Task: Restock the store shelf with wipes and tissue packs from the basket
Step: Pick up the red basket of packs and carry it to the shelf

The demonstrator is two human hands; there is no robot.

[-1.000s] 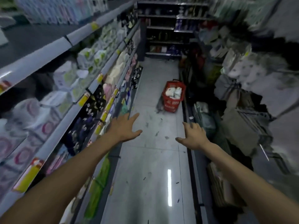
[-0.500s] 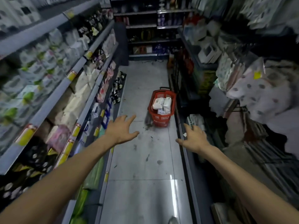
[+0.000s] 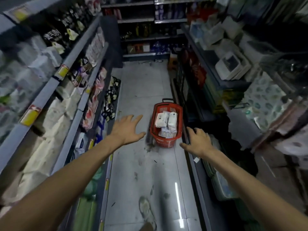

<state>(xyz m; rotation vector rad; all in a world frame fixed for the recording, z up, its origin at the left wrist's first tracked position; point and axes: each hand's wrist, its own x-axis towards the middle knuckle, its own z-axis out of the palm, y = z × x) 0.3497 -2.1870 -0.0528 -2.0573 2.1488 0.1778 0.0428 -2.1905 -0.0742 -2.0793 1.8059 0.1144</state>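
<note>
Two bare hands reach fwd over the aisle floor [image 3: 143, 87], both empty w/ fingers spread wide, palms down. Left hand [image 3: 127, 130] hangs just left of the red basket [image 3: 165, 142]; right hand [image 3: 196, 141] sits just right of it, near the base edge of the right-side shelving [image 3: 215, 70]. Neither touches the basket. Basket stands on the floor toward the aisle's right edge, black handle [image 3: 168, 99] at its far end. Inside: approx three white packs [image 3: 165, 120], wipes or tissue, can't tell which, two side by side at the far end, one nearer. Left shelf unit [image 3: 55, 80] runs along the aisle's left edge, stocked w/ pale bagged goods, yellow price tags [image 3: 30, 115] on the rails. A shoe [image 3: 147, 212] shows at bottom centre.
</note>
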